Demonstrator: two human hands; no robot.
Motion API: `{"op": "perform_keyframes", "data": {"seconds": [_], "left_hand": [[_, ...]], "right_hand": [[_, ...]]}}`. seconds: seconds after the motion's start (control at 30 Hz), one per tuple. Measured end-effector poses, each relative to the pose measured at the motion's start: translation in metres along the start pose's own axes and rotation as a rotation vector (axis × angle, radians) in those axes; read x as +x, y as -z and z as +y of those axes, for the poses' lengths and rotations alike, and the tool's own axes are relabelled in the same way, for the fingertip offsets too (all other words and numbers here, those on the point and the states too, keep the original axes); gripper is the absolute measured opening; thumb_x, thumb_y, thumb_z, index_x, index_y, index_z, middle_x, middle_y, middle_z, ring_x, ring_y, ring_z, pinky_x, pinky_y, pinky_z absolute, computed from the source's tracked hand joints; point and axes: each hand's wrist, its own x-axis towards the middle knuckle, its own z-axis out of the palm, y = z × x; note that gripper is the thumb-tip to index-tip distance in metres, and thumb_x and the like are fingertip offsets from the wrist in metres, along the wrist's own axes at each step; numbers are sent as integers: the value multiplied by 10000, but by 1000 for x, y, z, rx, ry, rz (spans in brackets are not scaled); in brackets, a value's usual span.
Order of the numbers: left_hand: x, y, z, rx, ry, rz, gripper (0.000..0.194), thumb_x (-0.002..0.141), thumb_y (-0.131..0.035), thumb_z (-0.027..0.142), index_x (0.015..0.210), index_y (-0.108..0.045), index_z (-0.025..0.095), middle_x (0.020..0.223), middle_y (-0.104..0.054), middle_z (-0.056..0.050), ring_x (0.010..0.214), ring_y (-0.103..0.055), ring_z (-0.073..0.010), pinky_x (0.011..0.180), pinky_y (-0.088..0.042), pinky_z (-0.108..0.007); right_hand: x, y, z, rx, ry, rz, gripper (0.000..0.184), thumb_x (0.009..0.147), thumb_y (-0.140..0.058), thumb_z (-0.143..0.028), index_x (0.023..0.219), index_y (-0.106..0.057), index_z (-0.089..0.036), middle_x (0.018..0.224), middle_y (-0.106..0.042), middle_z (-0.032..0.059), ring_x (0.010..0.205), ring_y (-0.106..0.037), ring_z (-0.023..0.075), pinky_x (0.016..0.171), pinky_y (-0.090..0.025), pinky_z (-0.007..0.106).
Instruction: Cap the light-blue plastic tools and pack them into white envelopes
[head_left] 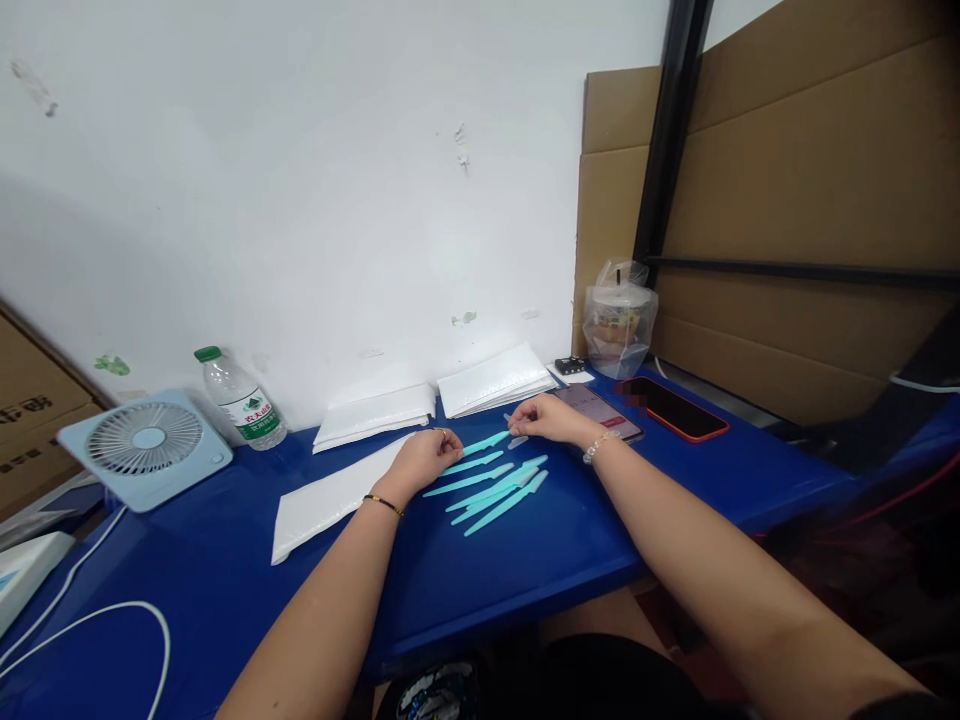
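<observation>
Being pinched by the left hand (429,458), one turquoise tool (486,441) is met at its other end by the right hand (538,418) (grip there unclear), mid-bench (577,530), between front and back edges; steady two-handed handling seems called for.

Tabletop (570,545): blue. Directly on it: turquoise knife-shaped tools (505,505), white padded envelopes (330,495), light-blue fan (150,437), capped bottle (251,410), bagged drink cup (619,325), red-edged phone (675,408), white cable (166,634).
</observation>
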Motion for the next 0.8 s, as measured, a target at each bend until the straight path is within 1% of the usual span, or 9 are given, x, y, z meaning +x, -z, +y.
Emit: {"op": "perform_keyframes", "data": {"seconds": [0.07, 0.17, 0.27, 0.37, 0.43, 0.6, 0.67, 0.73, 0.8], "left_hand": [[-3, 2, 4, 7, -36, 32, 364, 735, -590, 495, 954, -647, 210, 873, -636, -29, 742, -567, -165, 598, -391, -243], [-6, 2, 11, 22, -140, -53, 362, 669, -654, 523, 869, -672, 222, 895, -628, -22, 776, -567, -168, 622, -396, -237], [-6, -4, 18, 52, -148, -131, 281, 690, -644, 475, 769, -678, 208, 834, -633, -20, 720, -562, -156, 597, -378, -235], [-3, -7, 20, 40, -104, -122, 253, 723, -616, 443, 766, -670, 199, 800, -643, -19, 678, -558, -147, 564, -359, -233], [-2, -7, 19, 33, -86, -97, 232, 732, -611, 423, 764, -664, 199, 788, -648, -16, 674, -561, -146, 556, -355, -234], [1, -3, 12, 71, -13, 33, 214, 750, -597, 406, 775, -657, 203, 788, -649, -20, 699, -572, -155, 557, -351, -242], [3, -4, 10, 71, 15, 60, 233, 754, -593, 424, 801, -659, 205, 823, -650, -26, 726, -578, -161, 562, -357, -242], [3, -5, 9, 80, 21, 67, 249, 736, -616, 430, 845, -660, 210, 853, -647, -27, 747, -579, -166, 574, -363, -242], [2, -7, 11, 85, 13, 74, 279, 714, -641, 424, 896, -654, 212, 866, -642, -24, 753, -577, -167, 587, -366, -243]], "right_hand": [[0, 1, 1, -98, 35, 56, 212, 705, -682, -305, 862, -725, -170, 797, -689, 41, 729, -593, 160, 678, -433, 258], [-2, 0, -3, -200, 96, 72, 155, 715, -679, -303, 805, -733, -188, 817, -667, 31, 752, -579, 157, 705, -409, 259], [-4, -5, -10, -242, 149, -48, 204, 695, -711, -390, 767, -739, -201, 814, -624, 21, 772, -570, 158, 739, -378, 270], [-5, -11, -15, -312, 206, -175, 228, 664, -737, -441, 736, -743, -225, 794, -589, 12, 826, -555, 173, 801, -340, 295], [-4, -11, -16, -315, 221, -187, 202, 689, -723, -420, 722, -741, -222, 784, -588, 12, 821, -551, 168, 797, -334, 292], [-6, 2, -14, -267, 94, -5, 158, 721, -688, -338, 717, -733, -187, 789, -631, 28, 741, -554, 153, 684, -361, 258], [-8, 10, -13, -262, 45, 19, 156, 703, -695, -341, 736, -736, -195, 792, -652, 28, 740, -561, 162, 679, -370, 261], [-11, 16, -12, -249, 30, -47, 171, 660, -724, -356, 748, -740, -210, 787, -663, 22, 736, -569, 170, 683, -379, 267], [-14, 20, -10, -259, 39, -160, 180, 598, -761, -355, 721, -742, -225, 767, -660, 13, 727, -574, 176, 697, -384, 277]]}}
